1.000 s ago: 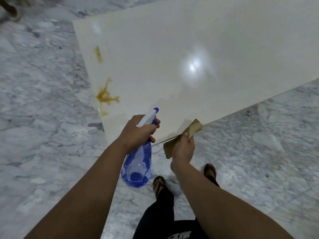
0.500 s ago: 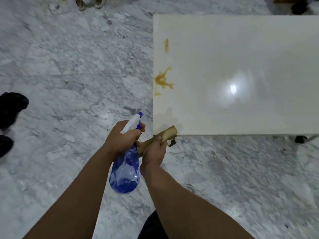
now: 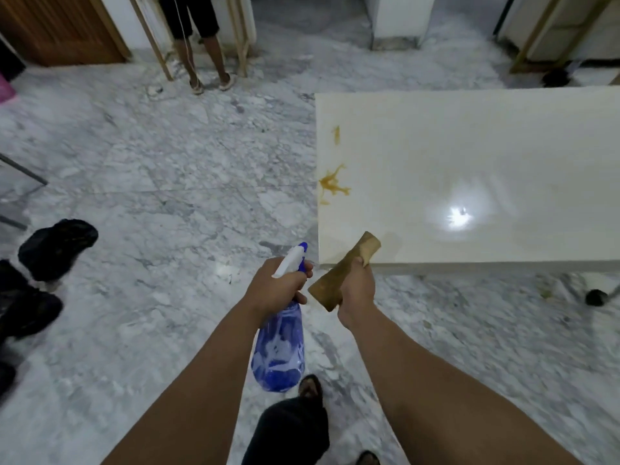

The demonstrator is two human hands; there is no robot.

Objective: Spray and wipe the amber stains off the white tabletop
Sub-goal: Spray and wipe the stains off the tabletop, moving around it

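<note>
Left hand [image 3: 278,286] grips the bottle [image 3: 280,347]; right hand [image 3: 357,290] pinches the cloth [image 3: 345,270] over the desk's [image 3: 469,156] near-left corner. Stains [image 3: 332,187] hug the left edge; spray may overshoot onto the floor [image 3: 167,196].

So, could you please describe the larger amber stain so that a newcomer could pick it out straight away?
Start at the white tabletop on the right and follow its left edge. The larger amber stain sits about halfway along that edge, a splayed splash with thin arms. The other stain, farther from the person, is only a short narrow streak.
</note>
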